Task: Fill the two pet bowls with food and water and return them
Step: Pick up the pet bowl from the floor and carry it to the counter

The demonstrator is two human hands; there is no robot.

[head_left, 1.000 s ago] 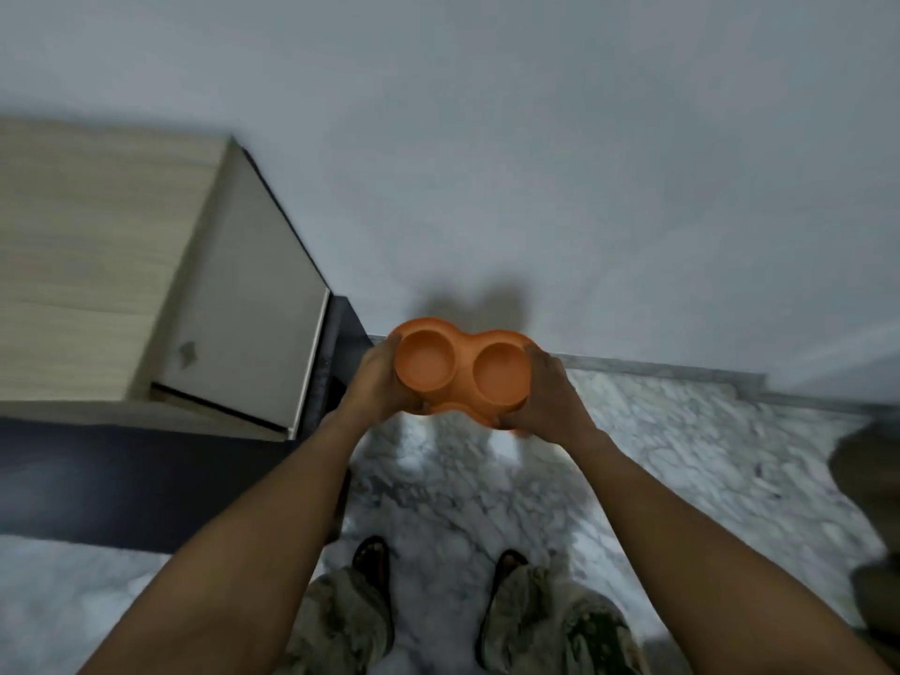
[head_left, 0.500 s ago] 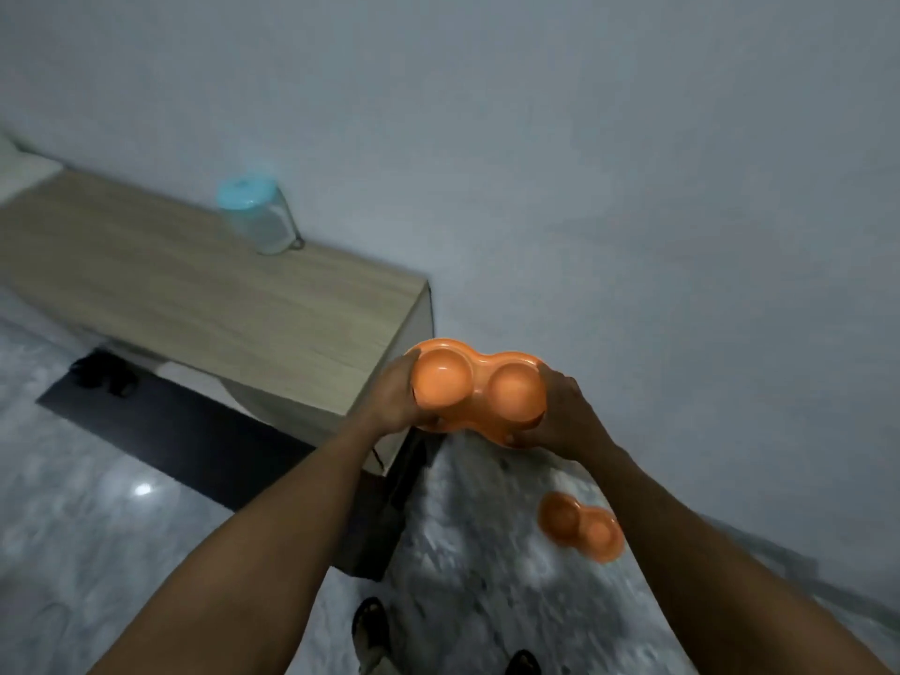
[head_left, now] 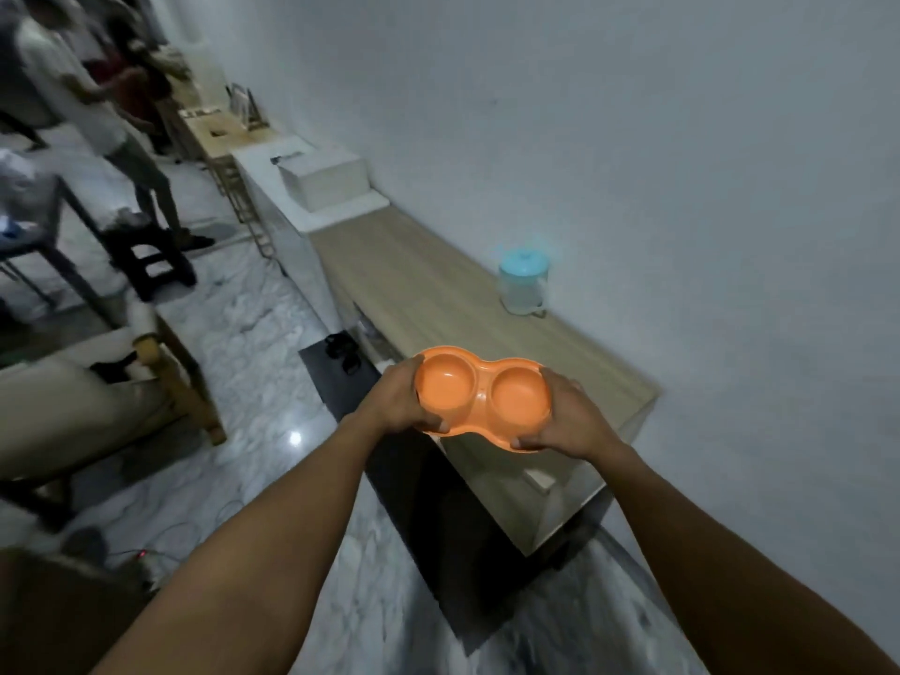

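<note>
Left hand (head_left: 399,401) and right hand (head_left: 570,421) each gripped one end of orange double bowl (head_left: 482,397), wells empty, in air by wooden counter (head_left: 438,294). Advisable: carry level, set flat near blue-lidded jug (head_left: 522,285) before pouring.

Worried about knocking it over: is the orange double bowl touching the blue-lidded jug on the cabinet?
Apart. The head view shows bare wooden cabinet top between the orange double bowl, gripped by the left hand and right hand, and the blue-lidded jug.

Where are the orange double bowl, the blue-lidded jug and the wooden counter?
orange double bowl (head_left: 482,397): head view, ridge between its wells.
blue-lidded jug (head_left: 522,287): head view, clear body under the lid.
wooden counter (head_left: 438,294): head view, bare top beside the jug.
</note>
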